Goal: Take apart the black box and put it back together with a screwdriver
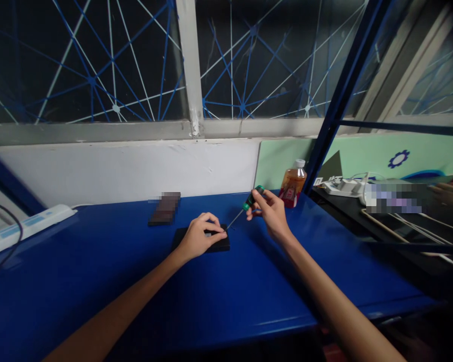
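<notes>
My right hand (271,215) is closed around the green and black handle of a screwdriver (253,197). Its thin metal shaft slants down to the left, and the tip ends at the fingertips of my left hand (201,236). Thumb and forefinger of that left hand are pinched together at the tip; whatever lies between them is too small to make out. Under my left hand a flat black case (221,246) lies on the blue table (226,286), partly covered by the hand. A few tiny dark bits (233,228) show just right of the case.
A dark rectangular object (163,213), partly pixelated, lies behind the case. At the back right stands a bottle of amber drink (293,185) beside a blue post (326,120). White power strips lie left (41,223) and on the black right-hand table (347,188), among cables.
</notes>
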The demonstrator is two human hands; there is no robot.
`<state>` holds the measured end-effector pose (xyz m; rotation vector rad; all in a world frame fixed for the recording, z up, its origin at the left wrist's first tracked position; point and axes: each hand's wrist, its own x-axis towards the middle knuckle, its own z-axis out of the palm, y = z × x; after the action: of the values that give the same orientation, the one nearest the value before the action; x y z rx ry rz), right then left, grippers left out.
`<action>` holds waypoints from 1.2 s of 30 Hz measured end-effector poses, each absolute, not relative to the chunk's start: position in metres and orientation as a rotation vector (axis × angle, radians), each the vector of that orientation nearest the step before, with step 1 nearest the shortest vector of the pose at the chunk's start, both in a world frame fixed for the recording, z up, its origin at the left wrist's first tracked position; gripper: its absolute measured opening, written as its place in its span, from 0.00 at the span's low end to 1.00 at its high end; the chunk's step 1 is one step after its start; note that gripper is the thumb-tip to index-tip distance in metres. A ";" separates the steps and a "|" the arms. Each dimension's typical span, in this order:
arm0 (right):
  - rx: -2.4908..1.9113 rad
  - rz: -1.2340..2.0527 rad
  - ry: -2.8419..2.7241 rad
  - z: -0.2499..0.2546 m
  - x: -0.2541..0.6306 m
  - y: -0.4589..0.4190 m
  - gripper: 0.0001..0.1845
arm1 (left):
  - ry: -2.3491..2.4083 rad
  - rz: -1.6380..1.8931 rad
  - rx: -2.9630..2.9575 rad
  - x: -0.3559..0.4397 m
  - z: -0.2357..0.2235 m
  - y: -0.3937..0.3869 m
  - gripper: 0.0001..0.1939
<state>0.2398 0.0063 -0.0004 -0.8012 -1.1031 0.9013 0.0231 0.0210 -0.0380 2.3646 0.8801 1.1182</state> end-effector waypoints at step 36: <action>-0.789 0.879 -1.125 0.003 0.235 0.002 0.16 | 0.898 1.080 2.332 0.025 -0.031 0.015 0.04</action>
<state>0.2348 0.0017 0.0033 -0.7891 -1.1250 0.8789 0.0253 0.0149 -0.0313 2.3315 0.8981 1.0795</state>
